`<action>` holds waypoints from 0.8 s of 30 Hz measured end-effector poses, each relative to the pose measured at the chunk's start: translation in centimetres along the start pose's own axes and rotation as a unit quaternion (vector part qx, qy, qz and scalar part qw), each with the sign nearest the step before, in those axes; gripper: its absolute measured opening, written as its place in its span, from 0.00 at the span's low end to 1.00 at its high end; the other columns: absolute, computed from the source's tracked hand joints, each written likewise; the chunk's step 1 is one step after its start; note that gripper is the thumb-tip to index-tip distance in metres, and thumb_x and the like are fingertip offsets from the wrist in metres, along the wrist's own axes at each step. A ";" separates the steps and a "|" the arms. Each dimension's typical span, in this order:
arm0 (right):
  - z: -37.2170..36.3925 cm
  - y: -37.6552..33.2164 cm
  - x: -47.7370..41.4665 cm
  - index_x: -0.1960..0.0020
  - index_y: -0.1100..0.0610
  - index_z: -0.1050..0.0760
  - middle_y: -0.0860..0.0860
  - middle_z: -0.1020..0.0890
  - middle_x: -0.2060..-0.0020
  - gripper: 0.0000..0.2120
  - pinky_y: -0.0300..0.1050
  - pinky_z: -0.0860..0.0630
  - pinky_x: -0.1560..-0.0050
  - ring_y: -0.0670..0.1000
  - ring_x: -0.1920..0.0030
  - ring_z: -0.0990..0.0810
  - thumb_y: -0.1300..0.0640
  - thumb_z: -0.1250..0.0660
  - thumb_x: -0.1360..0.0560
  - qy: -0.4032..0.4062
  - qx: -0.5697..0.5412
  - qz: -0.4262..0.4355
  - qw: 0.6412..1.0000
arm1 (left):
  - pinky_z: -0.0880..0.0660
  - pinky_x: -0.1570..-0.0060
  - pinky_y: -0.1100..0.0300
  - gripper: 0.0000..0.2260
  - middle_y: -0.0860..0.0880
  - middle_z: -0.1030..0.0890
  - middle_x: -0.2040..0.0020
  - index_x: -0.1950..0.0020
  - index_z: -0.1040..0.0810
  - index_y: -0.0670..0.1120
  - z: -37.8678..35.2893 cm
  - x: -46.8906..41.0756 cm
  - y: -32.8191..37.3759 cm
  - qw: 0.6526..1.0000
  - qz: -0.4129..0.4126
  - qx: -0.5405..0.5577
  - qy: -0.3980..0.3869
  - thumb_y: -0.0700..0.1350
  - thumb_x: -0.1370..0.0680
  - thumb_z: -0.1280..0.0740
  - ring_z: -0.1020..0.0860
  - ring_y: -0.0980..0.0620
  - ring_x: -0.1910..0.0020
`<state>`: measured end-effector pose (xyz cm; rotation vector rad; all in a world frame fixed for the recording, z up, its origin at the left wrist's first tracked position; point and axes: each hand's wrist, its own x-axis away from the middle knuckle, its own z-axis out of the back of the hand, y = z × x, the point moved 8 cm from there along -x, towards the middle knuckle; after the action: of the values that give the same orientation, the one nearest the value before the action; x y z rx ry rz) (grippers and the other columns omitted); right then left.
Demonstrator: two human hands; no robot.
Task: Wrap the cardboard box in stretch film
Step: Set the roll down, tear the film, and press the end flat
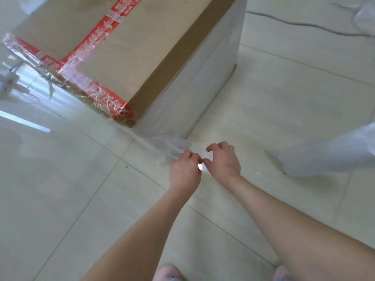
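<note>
A large brown cardboard box point(129, 47) with red printed tape stands on the tiled floor at the upper left. Clear stretch film point(194, 94) covers its right side and wrinkles over the taped left edge. A loose gathered tail of film point(162, 147) trails from the box's near bottom corner down to the floor. My left hand point(185, 171) pinches the end of this tail. My right hand point(223, 161) is right beside it, thumb and forefinger pinched at the same spot, other fingers curled.
Glossy pale floor tiles point(60, 199) lie all around. White soft material point(334, 155) lies on the floor at the right, and more white point(365, 17) at the top right. My feet in slippers point(168, 272) show at the bottom edge.
</note>
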<state>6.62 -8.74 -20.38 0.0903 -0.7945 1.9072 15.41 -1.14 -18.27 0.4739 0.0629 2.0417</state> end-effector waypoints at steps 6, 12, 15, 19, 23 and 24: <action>-5.6 -2.0 -3.1 0.36 0.49 0.30 0.51 0.31 0.37 0.20 0.46 0.30 0.42 0.54 0.36 0.33 0.48 0.34 0.26 0.012 0.043 0.102 0.994 | 0.30 0.77 0.61 0.14 0.47 0.24 0.62 0.60 0.25 0.43 -0.7 -2.0 -1.9 0.981 -0.110 -0.038 0.156 0.34 0.41 0.27 0.23 0.48 0.66; -5.8 -6.2 -5.8 0.42 0.58 0.28 0.55 0.27 0.44 0.14 0.48 0.32 0.46 0.57 0.42 0.29 0.56 0.45 0.24 0.092 0.002 0.177 0.980 | 0.29 0.79 0.58 0.10 0.46 0.26 0.63 0.59 0.26 0.43 1.5 -3.6 -2.1 0.944 -0.189 -0.112 0.247 0.40 0.33 0.45 0.24 0.46 0.66; -5.6 -7.5 -7.3 0.39 0.58 0.30 0.56 0.27 0.42 0.17 0.49 0.30 0.42 0.57 0.41 0.28 0.52 0.48 0.23 0.124 -0.005 0.177 0.976 | 0.29 0.74 0.58 0.07 0.46 0.24 0.61 0.55 0.27 0.44 3.6 -3.3 -1.2 0.910 -0.239 -0.188 0.282 0.41 0.31 0.42 0.24 0.45 0.64; -4.7 -9.4 -7.0 0.35 0.62 0.31 0.57 0.25 0.39 0.19 0.45 0.29 0.42 0.53 0.41 0.26 0.61 0.33 0.25 0.085 -0.089 0.202 0.972 | 0.30 0.68 0.60 0.10 0.47 0.21 0.60 0.54 0.20 0.45 6.5 -2.1 0.2 0.879 -0.250 -0.270 0.302 0.42 0.30 0.39 0.22 0.48 0.63; -2.6 -11.0 -6.3 0.39 0.62 0.27 0.58 0.21 0.44 0.13 0.43 0.30 0.49 0.54 0.41 0.24 0.62 0.41 0.22 0.039 -0.170 0.218 0.960 | 0.26 0.55 0.55 0.18 0.45 0.28 0.38 0.33 0.32 0.42 7.3 -2.7 -1.6 0.926 -0.142 -0.312 0.159 0.38 0.23 0.38 0.26 0.46 0.41; -2.1 -11.4 -6.2 0.43 0.65 0.24 0.58 0.19 0.50 0.11 0.41 0.30 0.53 0.49 0.47 0.22 0.65 0.39 0.23 0.012 -0.230 0.240 0.943 | 0.26 0.53 0.54 0.18 0.45 0.30 0.37 0.32 0.34 0.43 7.6 -2.7 -2.2 0.935 -0.107 -0.312 0.128 0.38 0.22 0.40 0.28 0.46 0.40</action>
<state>19.65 -9.53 -18.95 -0.4533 -1.3161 2.1046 21.12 -3.49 -12.62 -0.1918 -0.3558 1.7730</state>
